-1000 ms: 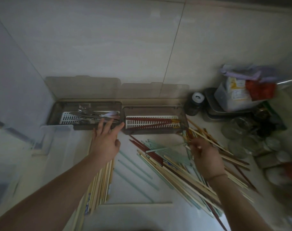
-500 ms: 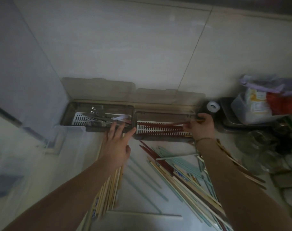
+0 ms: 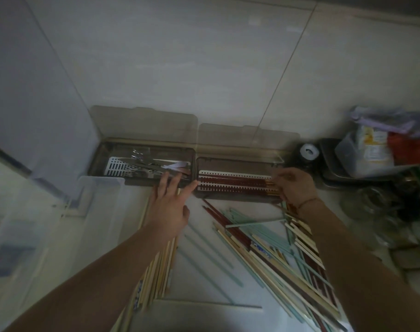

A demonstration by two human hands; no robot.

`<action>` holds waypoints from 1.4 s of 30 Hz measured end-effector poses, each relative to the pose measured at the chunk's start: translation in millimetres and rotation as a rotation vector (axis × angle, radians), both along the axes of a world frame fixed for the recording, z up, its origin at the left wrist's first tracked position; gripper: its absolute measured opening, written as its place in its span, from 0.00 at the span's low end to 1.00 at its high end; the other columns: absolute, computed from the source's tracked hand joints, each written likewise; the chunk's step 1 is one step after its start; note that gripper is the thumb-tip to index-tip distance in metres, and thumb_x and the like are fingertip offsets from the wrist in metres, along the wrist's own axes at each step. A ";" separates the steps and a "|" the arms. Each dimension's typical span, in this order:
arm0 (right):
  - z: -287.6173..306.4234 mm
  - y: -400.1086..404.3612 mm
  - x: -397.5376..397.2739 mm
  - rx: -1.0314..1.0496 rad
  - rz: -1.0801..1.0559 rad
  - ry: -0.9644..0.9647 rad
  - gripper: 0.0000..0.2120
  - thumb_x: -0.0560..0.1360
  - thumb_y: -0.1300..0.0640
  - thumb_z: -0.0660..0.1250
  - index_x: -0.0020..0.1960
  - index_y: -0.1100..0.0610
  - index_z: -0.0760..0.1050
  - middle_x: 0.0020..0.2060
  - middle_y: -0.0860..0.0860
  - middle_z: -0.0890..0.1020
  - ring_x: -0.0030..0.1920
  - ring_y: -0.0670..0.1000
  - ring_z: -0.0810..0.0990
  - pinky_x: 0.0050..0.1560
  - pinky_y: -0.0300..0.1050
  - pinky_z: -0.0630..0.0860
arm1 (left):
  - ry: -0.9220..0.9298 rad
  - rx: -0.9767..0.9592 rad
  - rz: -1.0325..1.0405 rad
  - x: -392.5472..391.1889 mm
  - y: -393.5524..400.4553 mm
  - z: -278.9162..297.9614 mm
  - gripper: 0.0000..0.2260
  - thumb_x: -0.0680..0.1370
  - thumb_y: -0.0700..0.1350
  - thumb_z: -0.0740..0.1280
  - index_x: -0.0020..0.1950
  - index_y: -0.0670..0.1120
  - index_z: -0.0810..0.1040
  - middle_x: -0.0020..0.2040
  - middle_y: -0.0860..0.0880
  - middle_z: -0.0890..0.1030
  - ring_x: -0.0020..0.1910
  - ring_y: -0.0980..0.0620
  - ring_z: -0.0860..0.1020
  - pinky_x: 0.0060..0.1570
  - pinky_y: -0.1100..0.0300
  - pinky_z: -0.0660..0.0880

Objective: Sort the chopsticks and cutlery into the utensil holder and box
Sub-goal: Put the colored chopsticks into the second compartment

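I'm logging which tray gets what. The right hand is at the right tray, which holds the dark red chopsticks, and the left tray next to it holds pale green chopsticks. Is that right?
Not quite. In the head view the left tray holds metal cutlery, not pale green chopsticks; the pale green chopsticks lie loose on the counter. The rest stands: the right hand is at the right tray, which holds the dark red chopsticks.

Red chopsticks (image 3: 232, 184) lie flat in the right box (image 3: 237, 161).
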State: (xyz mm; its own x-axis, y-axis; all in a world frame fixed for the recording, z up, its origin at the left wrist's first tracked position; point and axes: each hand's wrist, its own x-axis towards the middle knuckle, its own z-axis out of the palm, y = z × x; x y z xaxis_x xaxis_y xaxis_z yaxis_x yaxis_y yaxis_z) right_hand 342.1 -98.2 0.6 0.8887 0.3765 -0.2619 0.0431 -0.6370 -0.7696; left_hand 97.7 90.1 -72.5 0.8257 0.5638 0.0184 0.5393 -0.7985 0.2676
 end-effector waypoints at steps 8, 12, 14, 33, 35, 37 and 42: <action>-37.2 -85.9 -90.4 -0.357 0.528 -0.363 0.08 0.72 0.55 0.69 0.36 0.46 0.75 0.31 0.45 0.79 0.30 0.42 0.77 0.29 0.38 0.73 | 0.003 0.023 0.002 -0.4 -0.7 -0.9 0.34 0.73 0.48 0.68 0.76 0.58 0.58 0.78 0.46 0.57 0.77 0.41 0.47 0.72 0.39 0.55; -61.5 -116.3 -111.5 -0.359 0.474 -0.462 0.02 0.69 0.55 0.71 0.40 0.50 0.78 0.34 0.47 0.80 0.32 0.51 0.80 0.27 0.42 0.73 | 0.007 0.013 0.003 -0.2 -2.2 2.2 0.33 0.73 0.48 0.67 0.77 0.58 0.59 0.78 0.46 0.56 0.77 0.41 0.47 0.72 0.40 0.56; -69.3 -126.7 -124.4 -0.350 0.418 -0.527 0.03 0.68 0.55 0.71 0.41 0.48 0.79 0.35 0.46 0.79 0.33 0.52 0.80 0.26 0.40 0.70 | 0.007 0.016 0.005 -0.1 -2.3 2.7 0.33 0.73 0.47 0.68 0.77 0.57 0.59 0.78 0.45 0.57 0.77 0.41 0.47 0.72 0.40 0.56; -77.3 -254.5 -175.5 -0.328 -0.278 -0.536 0.04 0.70 0.60 0.73 0.42 0.52 0.81 0.33 0.47 0.79 0.35 0.56 0.80 0.32 0.42 0.70 | -0.086 0.049 0.023 2.5 -26.1 8.1 0.32 0.72 0.47 0.68 0.75 0.51 0.63 0.78 0.45 0.54 0.77 0.39 0.48 0.73 0.38 0.48; -76.9 -258.3 -178.6 -0.327 -0.211 -0.650 0.07 0.71 0.52 0.65 0.40 0.52 0.80 0.32 0.45 0.77 0.35 0.54 0.78 0.28 0.40 0.70 | -0.186 0.097 -0.073 2.9 -44.9 5.5 0.29 0.70 0.48 0.67 0.72 0.49 0.67 0.74 0.44 0.60 0.73 0.37 0.56 0.71 0.37 0.56; -81.0 -255.8 -182.7 -0.343 -0.136 -0.744 0.12 0.71 0.49 0.61 0.39 0.53 0.81 0.31 0.46 0.77 0.34 0.54 0.77 0.25 0.40 0.69 | -0.261 0.094 -0.289 5.7 -66.1 -0.4 0.23 0.71 0.48 0.66 0.66 0.50 0.72 0.69 0.45 0.67 0.67 0.39 0.65 0.65 0.37 0.64; -91.7 -229.4 -184.6 -0.304 0.063 -0.860 0.08 0.73 0.55 0.65 0.44 0.53 0.83 0.41 0.49 0.81 0.40 0.56 0.76 0.36 0.47 0.73 | -0.321 0.042 -0.669 9.4 -110.8 -27.3 0.13 0.74 0.46 0.64 0.56 0.49 0.81 0.58 0.50 0.77 0.58 0.45 0.71 0.60 0.48 0.64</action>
